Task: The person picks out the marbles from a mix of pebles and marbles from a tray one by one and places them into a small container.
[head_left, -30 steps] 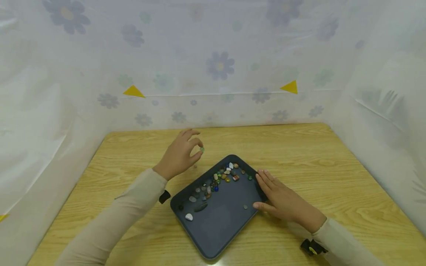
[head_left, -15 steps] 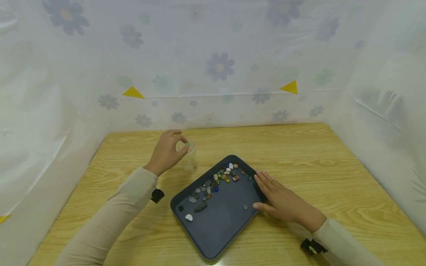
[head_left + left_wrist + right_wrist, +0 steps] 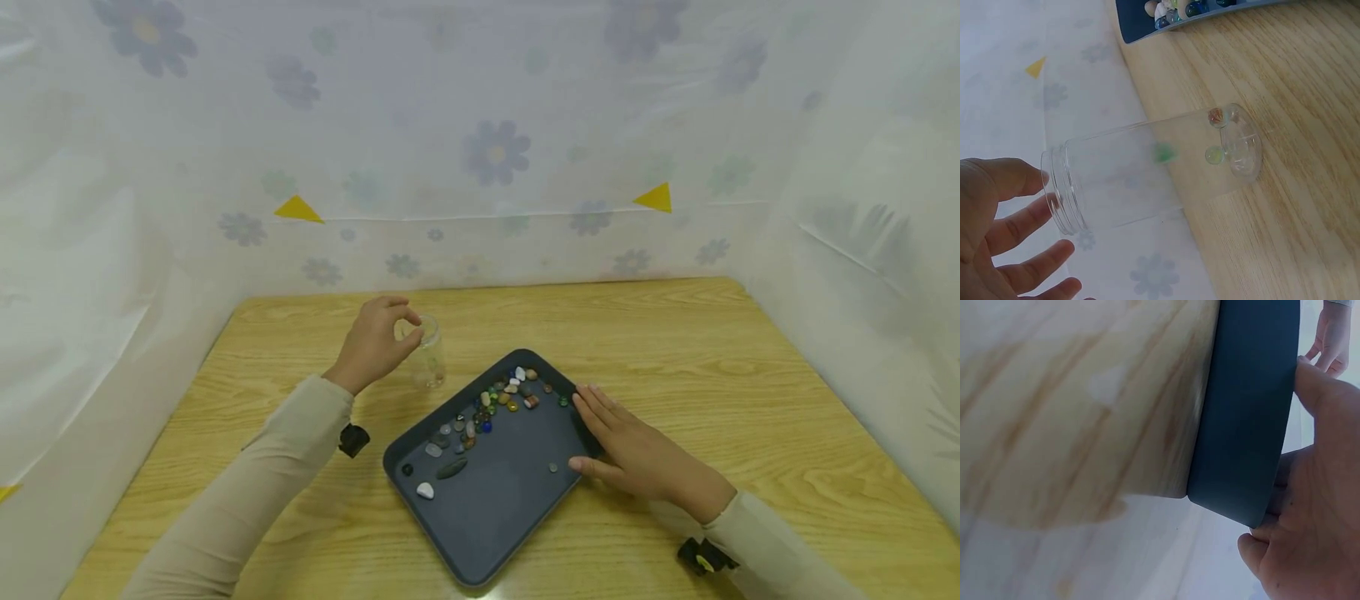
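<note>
Clear and colourless, the jar (image 3: 1141,181) we see stands upright on the wood-grained tabletop (image 3: 712,350), near the far long side of the dark tray (image 3: 495,517). At the jar's mouth is the left hand (image 3: 378,342): its grip is parted a little, thumb and forefinger at the rim with nothing pinched between them, the other fingers spread. Inside the jar, the left wrist view shows us a blurred green bead (image 3: 1165,152) about midway along, while a reddish-brown bead (image 3: 1217,117) and a yellow-green bead (image 3: 1214,155) lie at the bottom. The right hand (image 3: 637,454) rests against the right end of the tray, its grip wide, the thumb well apart from the straight fingers. In the tray we find many small stones and beads (image 3: 503,399) strewn along the far side, a white stone (image 3: 425,491) near the left corner beside a long dark stone (image 3: 452,468), and a small greyish stone (image 3: 552,467) near the right thumb. Behind the tabletop we see a pale flowered cloth (image 3: 450,100) bearing yellow triangles (image 3: 299,209).
</note>
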Motion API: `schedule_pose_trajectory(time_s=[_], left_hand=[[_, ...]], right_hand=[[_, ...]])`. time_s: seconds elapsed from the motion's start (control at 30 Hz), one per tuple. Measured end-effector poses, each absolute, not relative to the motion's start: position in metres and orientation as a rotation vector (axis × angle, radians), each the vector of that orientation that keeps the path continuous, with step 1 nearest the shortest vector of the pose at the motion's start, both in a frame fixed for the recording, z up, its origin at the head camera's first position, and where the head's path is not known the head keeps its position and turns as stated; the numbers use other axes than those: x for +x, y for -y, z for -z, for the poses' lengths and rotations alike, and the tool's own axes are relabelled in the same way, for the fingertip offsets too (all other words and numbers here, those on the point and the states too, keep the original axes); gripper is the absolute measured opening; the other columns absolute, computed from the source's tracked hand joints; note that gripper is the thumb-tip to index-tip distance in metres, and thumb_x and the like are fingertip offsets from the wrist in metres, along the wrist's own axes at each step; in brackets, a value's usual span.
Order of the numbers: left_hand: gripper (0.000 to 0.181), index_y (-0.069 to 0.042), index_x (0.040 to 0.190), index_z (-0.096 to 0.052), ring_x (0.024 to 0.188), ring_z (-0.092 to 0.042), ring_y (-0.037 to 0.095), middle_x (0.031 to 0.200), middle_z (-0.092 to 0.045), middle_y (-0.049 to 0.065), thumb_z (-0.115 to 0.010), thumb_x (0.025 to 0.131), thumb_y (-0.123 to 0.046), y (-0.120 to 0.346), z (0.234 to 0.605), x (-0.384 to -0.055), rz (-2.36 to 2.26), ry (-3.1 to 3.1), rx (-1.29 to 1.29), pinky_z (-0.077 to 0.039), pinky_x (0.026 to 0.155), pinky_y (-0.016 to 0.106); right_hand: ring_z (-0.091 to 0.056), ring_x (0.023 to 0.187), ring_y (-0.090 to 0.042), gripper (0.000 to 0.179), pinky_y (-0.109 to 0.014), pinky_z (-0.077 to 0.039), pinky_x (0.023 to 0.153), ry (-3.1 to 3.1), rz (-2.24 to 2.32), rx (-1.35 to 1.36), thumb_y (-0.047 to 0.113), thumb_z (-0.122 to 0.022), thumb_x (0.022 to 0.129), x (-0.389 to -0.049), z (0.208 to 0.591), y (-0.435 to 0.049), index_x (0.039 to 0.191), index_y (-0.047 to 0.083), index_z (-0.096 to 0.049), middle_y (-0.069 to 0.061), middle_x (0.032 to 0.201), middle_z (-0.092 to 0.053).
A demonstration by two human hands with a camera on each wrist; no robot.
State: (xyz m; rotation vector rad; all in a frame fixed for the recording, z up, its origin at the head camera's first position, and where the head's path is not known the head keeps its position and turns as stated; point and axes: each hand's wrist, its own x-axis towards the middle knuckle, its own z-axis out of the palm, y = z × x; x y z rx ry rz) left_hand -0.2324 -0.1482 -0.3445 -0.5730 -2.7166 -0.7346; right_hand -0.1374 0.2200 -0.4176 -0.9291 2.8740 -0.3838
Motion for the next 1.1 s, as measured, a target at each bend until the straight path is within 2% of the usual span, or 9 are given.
schedule_pose_trajectory(time_s=[0.83, 1.1], left_hand=[[0.019, -0.004, 0.102, -0.071, 0.127, -0.043, 0.042, 0.135, -0.052, 0.021, -0.065, 0.090, -0.018, 0.145, 0.343, -0.232, 0.744, 2.741, -0.563, -0.039, 0.103, 0.056], [0.015, -0.008, 0.100, -0.071, 0.131, -0.038, 0.038, 0.134, -0.051, 0.019, -0.069, 0.088, -0.017, 0.122, 0.345, -0.227, 0.671, 2.588, -0.776, -0.034, 0.108, 0.053]], right_hand=[[-0.010, 0.146, -0.036, 0.087, -0.053, -0.022, 0.115, -2.871, 0.388, -0.922, 0.060, -0.043, 0.094, -0.136, 0.417, -0.220, 0.152, 0.001, -0.017, -0.018, 0.159, -0.010], [-0.010, 0.146, -0.036, 0.087, -0.053, -0.023, 0.114, -2.880, 0.381, -0.921, 0.061, -0.043, 0.094, -0.136, 0.418, -0.220, 0.152, 0.000, -0.018, -0.018, 0.159, -0.010]])
